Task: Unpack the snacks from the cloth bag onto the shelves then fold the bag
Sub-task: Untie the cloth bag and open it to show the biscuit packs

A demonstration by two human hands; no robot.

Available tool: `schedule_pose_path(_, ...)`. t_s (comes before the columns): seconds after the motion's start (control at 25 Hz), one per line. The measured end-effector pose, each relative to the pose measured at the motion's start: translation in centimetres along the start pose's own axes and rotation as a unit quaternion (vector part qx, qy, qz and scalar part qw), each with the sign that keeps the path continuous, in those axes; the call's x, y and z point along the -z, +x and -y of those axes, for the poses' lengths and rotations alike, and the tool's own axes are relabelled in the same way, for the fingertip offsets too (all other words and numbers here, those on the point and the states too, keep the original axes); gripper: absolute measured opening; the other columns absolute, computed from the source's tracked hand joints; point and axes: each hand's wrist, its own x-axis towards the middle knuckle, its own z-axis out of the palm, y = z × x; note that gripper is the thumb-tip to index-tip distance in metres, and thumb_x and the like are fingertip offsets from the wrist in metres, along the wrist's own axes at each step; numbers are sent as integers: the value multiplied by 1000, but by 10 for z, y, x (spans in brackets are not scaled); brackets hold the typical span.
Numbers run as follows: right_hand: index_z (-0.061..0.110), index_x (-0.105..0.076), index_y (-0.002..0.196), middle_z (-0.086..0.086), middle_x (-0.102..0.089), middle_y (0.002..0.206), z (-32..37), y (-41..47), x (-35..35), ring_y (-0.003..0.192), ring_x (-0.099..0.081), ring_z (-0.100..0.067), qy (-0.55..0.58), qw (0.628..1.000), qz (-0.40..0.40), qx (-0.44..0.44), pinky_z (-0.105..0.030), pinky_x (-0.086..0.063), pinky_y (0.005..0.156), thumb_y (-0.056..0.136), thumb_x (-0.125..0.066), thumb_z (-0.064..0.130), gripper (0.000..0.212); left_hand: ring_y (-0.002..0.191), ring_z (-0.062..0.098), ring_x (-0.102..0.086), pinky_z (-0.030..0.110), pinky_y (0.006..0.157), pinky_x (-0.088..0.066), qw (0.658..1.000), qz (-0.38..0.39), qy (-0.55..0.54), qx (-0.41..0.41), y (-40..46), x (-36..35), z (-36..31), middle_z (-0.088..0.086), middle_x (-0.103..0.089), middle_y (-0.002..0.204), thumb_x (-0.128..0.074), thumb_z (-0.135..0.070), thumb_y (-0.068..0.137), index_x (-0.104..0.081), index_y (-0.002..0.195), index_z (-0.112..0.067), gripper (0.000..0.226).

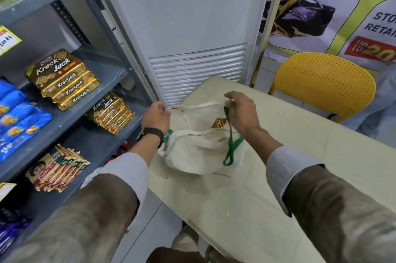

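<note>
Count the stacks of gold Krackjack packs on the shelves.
2. One Krackjack stack sits on the upper grey shelf; the other stack sits on the shelf below, further right. More may be hidden out of frame.

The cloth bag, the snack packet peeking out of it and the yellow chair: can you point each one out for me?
cloth bag [192,155]: head view, on its cream front panel.
snack packet [219,123]: head view, on the orange corner showing inside the bag's mouth.
yellow chair [321,82]: head view, on its perforated backrest.

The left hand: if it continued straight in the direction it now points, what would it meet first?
Probably the louvred base of the white cabinet just beyond the left hand, which grips the cloth bag rim; depth is uncertain.
</note>
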Motion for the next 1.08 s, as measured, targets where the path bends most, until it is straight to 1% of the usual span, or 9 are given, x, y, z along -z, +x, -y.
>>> schedule_pose_path(0.08,9,-72,119,-10,-71,122,3,-24,-13,109,-64,-32,-71,991,-8,116,-40,-56,89,90,-61,5,32,115,31,-59,38,89,-49,995,-45,70,-56,-8,-6,6,7,-63,126,-67,-28,92,-64,125,-27,33)
schedule_pose_path(0.16,12,-76,112,-9,-73,112,1,-54,-30,102,-65,-34,-116,968,55,214,-44,-58,80,77,-59,2,40,109,25,-60,35,83,-48,985,18,100,-138,-31,-26,24,3,-67,122,-62,-29,93,-67,117,-32,25)
schedule_pose_path(0.24,16,-67,128,-7,-69,125,-1,-71,-46,114,-59,-34,-200,942,186,197,-45,-52,89,79,-56,7,52,122,25,-54,40,93,-44,951,158,205,-166,-54,-45,47,0,-60,135,-58,-50,92,-57,134,-36,45)
schedule_pose_path(0.32,19,-57,135,-7,-59,134,-6,-73,-53,124,-50,-35,-313,911,238,124,-51,-43,96,87,-54,15,49,134,29,-41,47,98,-32,888,244,347,-179,-65,-58,64,-4,-53,141,-54,-64,88,-40,149,-38,68)
schedule_pose_path(0.44,21,-68,112,-5,-67,119,-23,-84,-48,115,-53,-32,-386,871,263,153,-53,-39,94,87,-59,19,27,117,23,-45,41,84,-21,852,213,402,-260,-80,-58,80,-9,-63,115,-53,-35,93,-60,126,-38,35)
schedule_pose_path(0.6,19,-71,94,-4,-72,95,-46,-132,-44,100,-64,-31,-397,857,282,168,-58,-43,100,72,-72,17,22,107,26,-51,43,85,-26,807,217,443,-325,-108,-58,99,-6,-64,97,-51,-18,82,-66,101,-28,27)
schedule_pose_path(0.72,18,-67,109,-5,-71,111,-49,-149,-54,112,-61,-32,-396,843,353,83,-48,-40,101,86,-56,17,25,112,28,-52,45,90,-27,785,255,477,-302,-120,-65,109,-2,-68,104,-49,-23,88,-66,108,-25,27)
schedule_pose_path(0.84,18,-63,118,-5,-71,120,-49,-146,-58,115,-64,-31,-407,840,357,13,-40,-46,94,91,-50,17,30,119,27,-53,42,91,-29,767,289,507,-265,-121,-73,117,0,-71,113,-49,-29,93,-67,115,-26,28)
schedule_pose_path(1.08,17,-53,125,-10,-67,125,-72,-124,-48,113,-66,-36,-245,890,287,-257,-38,-47,83,85,-52,26,40,114,28,-64,34,86,-46,824,300,427,-220,-102,-69,101,1,-72,121,-35,-54,100,-66,124,-30,45)
